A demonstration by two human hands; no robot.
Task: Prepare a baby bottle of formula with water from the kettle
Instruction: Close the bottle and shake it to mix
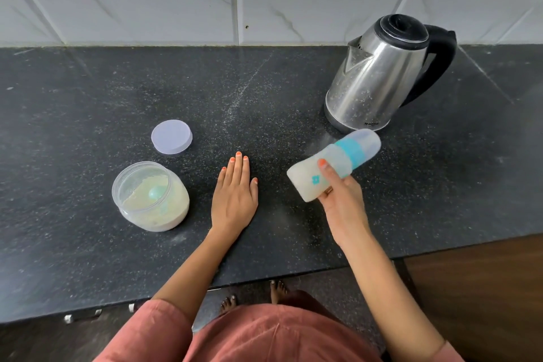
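Two hands, we note: the right hand grips the capped baby bottle, tilted, milky inside, near the steel kettle; the left hand lies flat on the counter, fingers together, beside the open formula jar.

The capped baby bottle, milky inside, lies tilted in the right hand. The steel kettle stands beyond that hand. The open formula jar sits left of the left hand.
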